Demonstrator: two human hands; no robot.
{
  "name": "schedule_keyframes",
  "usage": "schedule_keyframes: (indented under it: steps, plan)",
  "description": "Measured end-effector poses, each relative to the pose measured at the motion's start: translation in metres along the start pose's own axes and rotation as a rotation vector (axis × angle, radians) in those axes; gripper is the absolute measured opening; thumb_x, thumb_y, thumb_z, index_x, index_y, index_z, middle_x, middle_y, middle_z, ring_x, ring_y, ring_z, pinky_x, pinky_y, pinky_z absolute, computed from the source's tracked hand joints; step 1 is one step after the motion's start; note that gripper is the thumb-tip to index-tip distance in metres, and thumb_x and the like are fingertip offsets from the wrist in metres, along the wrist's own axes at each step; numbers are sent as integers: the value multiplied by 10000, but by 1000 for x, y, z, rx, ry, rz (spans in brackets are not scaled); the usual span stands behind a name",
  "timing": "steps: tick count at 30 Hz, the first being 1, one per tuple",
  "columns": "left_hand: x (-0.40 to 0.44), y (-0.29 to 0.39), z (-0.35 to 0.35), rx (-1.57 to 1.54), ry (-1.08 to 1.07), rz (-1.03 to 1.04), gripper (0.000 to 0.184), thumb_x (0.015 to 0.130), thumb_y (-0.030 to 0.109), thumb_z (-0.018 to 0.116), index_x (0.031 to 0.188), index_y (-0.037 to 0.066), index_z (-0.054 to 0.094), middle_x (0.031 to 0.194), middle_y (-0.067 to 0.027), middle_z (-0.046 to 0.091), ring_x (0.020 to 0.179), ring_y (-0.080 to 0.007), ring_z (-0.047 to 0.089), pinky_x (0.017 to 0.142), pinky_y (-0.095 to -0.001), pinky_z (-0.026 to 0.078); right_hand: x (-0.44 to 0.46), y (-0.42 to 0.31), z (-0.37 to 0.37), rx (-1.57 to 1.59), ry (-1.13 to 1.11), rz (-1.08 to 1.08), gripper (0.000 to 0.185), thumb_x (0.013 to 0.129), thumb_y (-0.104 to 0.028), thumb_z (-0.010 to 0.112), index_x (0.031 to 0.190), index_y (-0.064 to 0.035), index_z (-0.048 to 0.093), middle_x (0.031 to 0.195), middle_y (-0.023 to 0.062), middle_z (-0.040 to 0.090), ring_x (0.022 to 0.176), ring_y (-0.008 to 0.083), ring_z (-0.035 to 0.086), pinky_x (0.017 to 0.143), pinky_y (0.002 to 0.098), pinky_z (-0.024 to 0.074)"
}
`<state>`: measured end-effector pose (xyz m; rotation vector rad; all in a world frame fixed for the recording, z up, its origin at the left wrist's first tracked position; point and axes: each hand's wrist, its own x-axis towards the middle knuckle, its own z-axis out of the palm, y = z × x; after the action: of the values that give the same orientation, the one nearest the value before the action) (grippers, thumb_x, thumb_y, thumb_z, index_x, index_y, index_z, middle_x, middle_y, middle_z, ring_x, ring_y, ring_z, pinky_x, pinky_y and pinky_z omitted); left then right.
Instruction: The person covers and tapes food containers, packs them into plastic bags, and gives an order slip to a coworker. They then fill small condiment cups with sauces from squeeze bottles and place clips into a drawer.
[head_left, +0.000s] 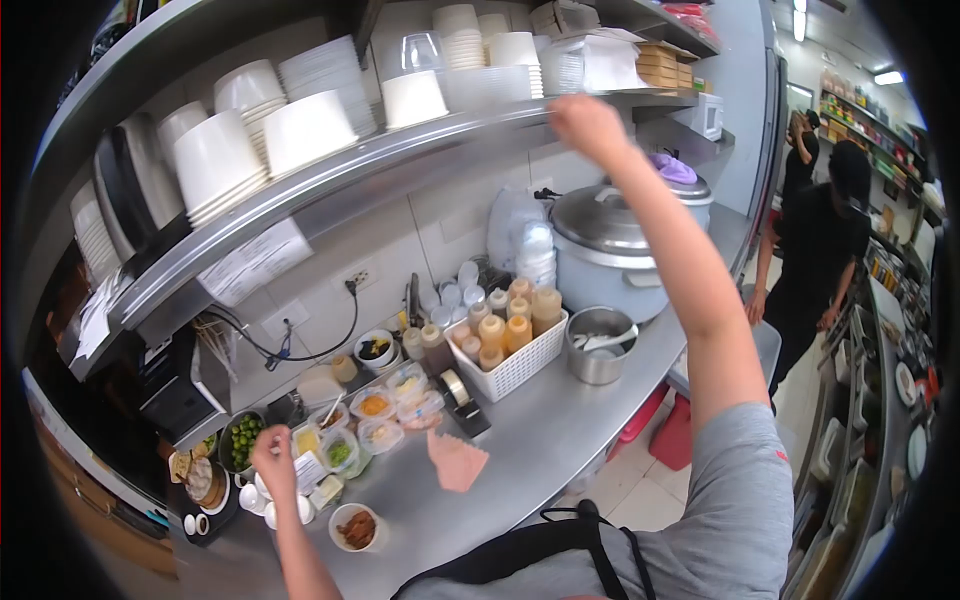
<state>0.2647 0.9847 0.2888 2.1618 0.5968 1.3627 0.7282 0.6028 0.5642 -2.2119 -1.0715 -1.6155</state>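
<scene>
My left hand (pixel 273 462) hovers over the left part of the counter with its fingers curled in. Anything inside it is hidden. Close around it are a bowl of green limes (pixel 243 442), small tubs of chopped toppings (pixel 341 453) and white lids (pixel 290 512). A paper cup with brown strips of food (pixel 356 527) stands just to the right of my left wrist. My right hand (pixel 588 128) is raised high at the front edge of the shelf, below a stack of clear containers (pixel 565 68). Its fingers look closed, slightly blurred, and their contents cannot be made out.
Squeeze bottles fill a white basket (pixel 512 365), beside a steel pot (pixel 598 360) and a large cooker (pixel 607 225). A tape dispenser (pixel 463 403) and pink cloth (pixel 456 462) lie on the counter. Paper bowls (pixel 310 132) line the shelf. Two people stand at the right.
</scene>
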Motion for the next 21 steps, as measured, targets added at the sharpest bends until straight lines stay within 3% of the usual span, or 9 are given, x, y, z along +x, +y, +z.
schedule_keyframes:
  steps: [1, 3, 6, 8, 9, 11, 16, 20, 21]
  plan:
    - [13, 37, 13, -129, 22, -40, 117, 782, 95, 580, 782, -20, 600, 673, -56, 575, 580, -108, 509, 530, -236, 405, 11, 36, 6, -64, -60, 81, 188, 740, -213, 534, 889, -112, 586, 862, 107, 602, 829, 289, 570, 697, 385, 470]
    - [35, 83, 38, -17, 27, 6, 119, 793, 96, 575, 778, -20, 597, 654, -39, 555, 577, -79, 497, 511, -218, 389, 24, 100, 14, 145, 130, 142, 254, 748, -219, 541, 981, -128, 588, 900, 117, 614, 860, 288, 573, 738, 378, 459]
    - [57, 177, 88, 81, 32, 87, 107, 784, 89, 580, 777, -17, 597, 657, -50, 561, 574, -95, 511, 512, -227, 399, 33, 171, 40, 225, 155, 380, 291, 747, -188, 545, 1034, -159, 579, 934, 111, 617, 883, 285, 573, 768, 375, 448]
    - [75, 226, 119, 151, -13, 310, 75, 758, 63, 592, 768, -12, 589, 669, -81, 570, 572, -146, 542, 515, -248, 420, 42, 208, 67, 129, 164, 369, 335, 735, -151, 546, 1067, -190, 563, 948, 105, 601, 898, 289, 555, 765, 375, 451]
    - [82, 250, 132, 166, -1, 299, 75, 758, 63, 592, 768, -12, 589, 669, -81, 570, 572, -146, 542, 515, -248, 420, 50, 219, 80, 69, 145, 360, 351, 731, -137, 544, 1076, -204, 558, 964, 102, 588, 915, 289, 543, 765, 372, 451]
    - [96, 293, 151, 239, -78, 487, 53, 725, 26, 600, 757, -8, 575, 689, -117, 573, 593, -223, 568, 526, -284, 442, 71, 231, 100, 60, 150, 309, 365, 739, -120, 542, 1093, -211, 545, 1019, 86, 565, 950, 274, 525, 771, 370, 454]
    - [119, 375, 177, 429, -85, 668, 81, 692, 1, 616, 749, -9, 558, 712, -129, 569, 620, -283, 566, 540, -317, 444, 128, 246, 149, -100, 155, 107, 401, 744, -86, 533, 1116, -234, 527, 1096, 44, 515, 996, 249, 482, 780, 362, 456]
    - [131, 415, 204, 430, -89, 788, 126, 671, 6, 639, 768, -7, 560, 742, -122, 575, 642, -295, 565, 551, -318, 447, 148, 252, 164, -86, 164, 31, 276, 741, -98, 528, 1002, -180, 571, 1062, 34, 543, 968, 237, 504, 743, 373, 470]
    - [134, 421, 214, 408, -97, 828, 134, 671, 7, 640, 779, -6, 562, 751, -120, 578, 647, -293, 567, 554, -315, 449, 150, 249, 155, -67, 253, 66, 220, 745, -111, 541, 959, -151, 572, 1007, 45, 562, 922, 242, 527, 730, 363, 472]
